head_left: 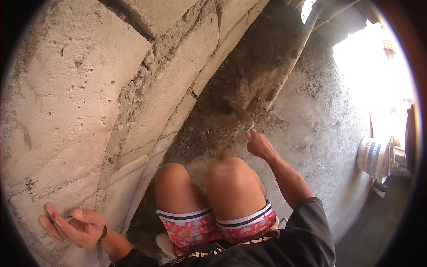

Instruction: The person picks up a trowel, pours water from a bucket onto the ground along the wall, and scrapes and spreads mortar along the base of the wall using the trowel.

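Note:
My right hand grips the pale handle of a trowel, whose blade is low over the loose dirt and debris along the foot of a block wall. The blade is blurred and partly blends with the dirt. My left hand is at the wall at lower left, fingers apart and loosely bent, with nothing seen in it; whether the fingertips touch the blocks is hard to tell. My two bent knees are below the trowel.
A pale pipe runs from the upper right down to the dirt. A grey, rough concrete surface extends to the right. A pale bucket with a blue band lies at the right edge, near a bright opening.

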Action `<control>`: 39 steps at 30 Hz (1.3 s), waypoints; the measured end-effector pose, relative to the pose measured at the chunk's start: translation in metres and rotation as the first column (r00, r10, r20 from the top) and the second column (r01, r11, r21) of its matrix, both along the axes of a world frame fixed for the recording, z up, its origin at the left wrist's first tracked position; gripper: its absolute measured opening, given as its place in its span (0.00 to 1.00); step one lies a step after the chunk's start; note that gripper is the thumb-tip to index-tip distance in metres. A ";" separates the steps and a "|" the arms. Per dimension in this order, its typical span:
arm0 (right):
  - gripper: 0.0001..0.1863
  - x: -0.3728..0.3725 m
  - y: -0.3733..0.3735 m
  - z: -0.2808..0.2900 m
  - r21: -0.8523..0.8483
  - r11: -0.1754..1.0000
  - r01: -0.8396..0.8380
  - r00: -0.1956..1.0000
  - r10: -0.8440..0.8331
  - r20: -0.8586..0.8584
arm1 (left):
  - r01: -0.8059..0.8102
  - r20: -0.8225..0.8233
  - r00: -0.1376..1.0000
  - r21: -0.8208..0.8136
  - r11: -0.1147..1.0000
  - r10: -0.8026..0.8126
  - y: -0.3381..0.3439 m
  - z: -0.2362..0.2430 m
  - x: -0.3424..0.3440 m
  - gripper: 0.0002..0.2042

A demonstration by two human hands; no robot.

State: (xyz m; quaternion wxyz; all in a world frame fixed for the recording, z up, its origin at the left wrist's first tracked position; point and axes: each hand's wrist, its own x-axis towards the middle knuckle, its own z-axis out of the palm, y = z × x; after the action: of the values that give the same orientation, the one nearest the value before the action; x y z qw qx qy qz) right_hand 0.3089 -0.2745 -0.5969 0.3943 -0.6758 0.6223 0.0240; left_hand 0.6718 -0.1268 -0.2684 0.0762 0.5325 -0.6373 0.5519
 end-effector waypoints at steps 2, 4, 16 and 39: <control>0.09 0.001 -0.008 0.023 0.076 0.994 -0.074 0.989 0.063 0.137 | 0.022 -0.003 1.000 0.013 1.000 -0.022 -0.001 -0.001 -0.001 0.16; 0.08 0.009 -0.042 0.033 0.285 0.916 0.281 0.862 -0.372 0.344 | -0.019 0.017 1.000 -0.008 1.000 0.019 -0.002 -0.001 -0.001 0.16; 0.20 0.058 -0.082 -0.039 0.486 0.798 0.357 0.794 -0.533 0.291 | -0.011 0.071 0.997 0.023 1.000 0.010 -0.005 0.002 -0.004 0.16; 0.09 0.021 -0.087 -0.045 -0.105 0.645 -0.757 0.651 0.730 -0.210 | 0.003 0.099 0.995 0.005 1.000 -0.004 -0.008 0.004 -0.007 0.15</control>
State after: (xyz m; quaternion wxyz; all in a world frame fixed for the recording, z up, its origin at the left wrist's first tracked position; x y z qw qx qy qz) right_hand 0.3304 -0.3617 -0.6420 0.2381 -0.9013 0.3159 0.1767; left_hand 0.6646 -0.1351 -0.2646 0.0440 0.5035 -0.6425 0.5760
